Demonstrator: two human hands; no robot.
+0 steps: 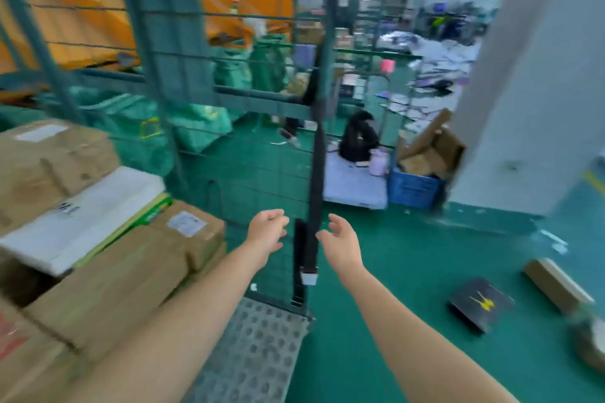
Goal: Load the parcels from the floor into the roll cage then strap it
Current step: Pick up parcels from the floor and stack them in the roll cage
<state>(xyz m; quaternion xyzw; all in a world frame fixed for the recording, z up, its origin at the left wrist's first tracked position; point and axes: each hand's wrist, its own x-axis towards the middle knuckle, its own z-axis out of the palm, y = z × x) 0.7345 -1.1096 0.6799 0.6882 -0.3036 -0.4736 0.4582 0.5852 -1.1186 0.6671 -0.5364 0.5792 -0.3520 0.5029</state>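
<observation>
Black webbing is the thing in hand here: the strap [317, 173] hangs straight down the right corner post of the green wire roll cage [157, 42], ending low in a pale buckle [309, 278] just above the cage's studded metal base [255, 347]. The left hand [266, 234] and the right hand [340, 244] reach in on either side of the strap, a little above the buckle. Both hold nothing, with fingers loosely bent. The right fingertips are just beside the webbing, though whether they touch it is too blurred to tell. To the left, brown and white parcels [108, 278] are stacked inside the cage. On the green floor [409, 271] to the right lie a black box [479, 303] and a cardboard box [556, 283], so loading looks unfinished. The strap should be light, limp and easy to twist, with nothing stiff in it but the buckle. A grip on the webbing just above the buckle would probably give the most control and keep it flat when it is drawn across. The boxes look rigid and are best lifted from underneath.
</observation>
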